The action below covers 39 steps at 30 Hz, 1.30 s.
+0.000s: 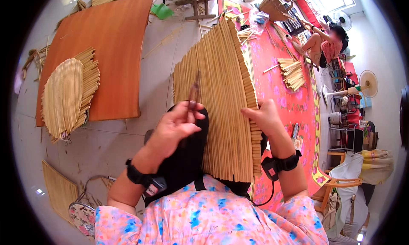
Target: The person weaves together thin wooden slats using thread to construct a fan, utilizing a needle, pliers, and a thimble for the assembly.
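Across my lap lies a stiff panel (221, 96) of many straw-coloured sticks set side by side, with a stepped edge of stick ends along its right. My right hand (266, 117) grips that right edge, thumb on top, the other fingers mostly hidden behind it. Over the panel's left part, my left hand (174, 123) holds a slim dark pair of scissors (194, 89), pointed away from me. The tool is blurred, so its blades are hard to make out. Both wrists wear black bands with small devices.
A brown board (115, 53) at left carries a rounded stick panel (64, 96). Another panel (59, 189) lies on the floor. To the right is a red floral mat (285, 155) with a stick bundle (292, 74). A person (328, 47) sits beyond, near a fan (367, 84).
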Available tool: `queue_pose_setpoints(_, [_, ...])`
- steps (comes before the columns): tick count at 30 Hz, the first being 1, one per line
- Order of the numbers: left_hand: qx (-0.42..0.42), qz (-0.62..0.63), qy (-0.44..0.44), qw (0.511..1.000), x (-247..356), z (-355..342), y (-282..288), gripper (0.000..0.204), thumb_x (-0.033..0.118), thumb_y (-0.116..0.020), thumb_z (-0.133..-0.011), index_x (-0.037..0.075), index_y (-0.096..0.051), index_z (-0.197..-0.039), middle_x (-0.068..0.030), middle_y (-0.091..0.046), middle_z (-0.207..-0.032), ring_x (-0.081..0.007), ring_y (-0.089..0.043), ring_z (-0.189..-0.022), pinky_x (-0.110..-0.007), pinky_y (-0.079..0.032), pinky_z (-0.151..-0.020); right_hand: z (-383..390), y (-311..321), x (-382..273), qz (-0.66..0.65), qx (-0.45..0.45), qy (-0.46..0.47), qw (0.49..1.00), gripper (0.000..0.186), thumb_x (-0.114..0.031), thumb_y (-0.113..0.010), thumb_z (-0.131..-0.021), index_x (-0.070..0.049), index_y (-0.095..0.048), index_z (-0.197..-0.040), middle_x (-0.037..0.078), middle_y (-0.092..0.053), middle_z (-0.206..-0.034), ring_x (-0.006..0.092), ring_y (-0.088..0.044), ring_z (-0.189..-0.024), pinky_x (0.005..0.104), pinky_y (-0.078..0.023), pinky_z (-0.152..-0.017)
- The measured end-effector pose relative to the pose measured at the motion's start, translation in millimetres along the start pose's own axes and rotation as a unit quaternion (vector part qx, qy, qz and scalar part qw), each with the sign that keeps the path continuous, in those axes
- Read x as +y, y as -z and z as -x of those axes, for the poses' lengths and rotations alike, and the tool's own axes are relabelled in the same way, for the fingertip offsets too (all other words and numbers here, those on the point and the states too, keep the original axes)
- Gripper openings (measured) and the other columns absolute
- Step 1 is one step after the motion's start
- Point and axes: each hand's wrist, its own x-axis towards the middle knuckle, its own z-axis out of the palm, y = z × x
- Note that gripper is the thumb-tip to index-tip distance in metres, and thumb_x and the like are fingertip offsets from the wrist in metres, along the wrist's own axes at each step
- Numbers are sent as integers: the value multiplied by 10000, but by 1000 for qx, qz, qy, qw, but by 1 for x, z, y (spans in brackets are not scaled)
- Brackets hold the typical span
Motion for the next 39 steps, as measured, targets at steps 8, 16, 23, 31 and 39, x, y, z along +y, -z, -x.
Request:
queue_pose_setpoints(8, [2,-162,-69,984,-71,-6,-59,152,29,-602,-761,-46,-620,-891,-122,-426,-1230,-232,-486,-1149,-317,-439,-952,2,-2,-5,-19,7,33,999,232,-105,-728,-775,75,-685,-915,76,-684,-745,120,-634,-628,290,-523,-558])
queue_pose_setpoints(16, [56,-313,-148,937,-78,-22,-69,161,91,-656,-685,-45,-602,-751,-241,-430,-1159,-397,-504,-1063,-429,-456,-915,1,-2,-7,24,11,54,998,305,-170,-739,-731,60,-664,-917,105,-667,-680,152,-629,-603,339,-515,-569])
queue_pose_setpoints(23, [56,-362,-150,918,-75,-31,-74,168,73,-651,-676,-42,-573,-771,-245,-455,-1121,-417,-547,-956,-438,-489,-830,-6,-2,-1,100,28,68,992,174,-82,-721,-765,71,-661,-821,33,-642,-671,74,-586,-578,274,-484,-485])
queue_pose_setpoints(31, [101,-363,-96,921,-76,-35,-81,150,-27,-596,-657,-27,-515,-784,-126,-468,-844,-301,-516,-734,-363,-444,-645,10,-6,-25,161,47,69,983,342,-219,-744,-697,93,-623,-768,182,-632,-641,242,-638,-584,385,-506,-553])
queue_pose_setpoints(39, [165,-275,-152,935,-24,-17,-47,99,-52,-524,-657,-7,-489,-738,-89,-409,-774,-197,-445,-626,-309,-367,-554,-3,-6,-3,66,43,60,995,242,-150,-718,-768,75,-661,-834,42,-653,-688,98,-609,-599,284,-498,-532])
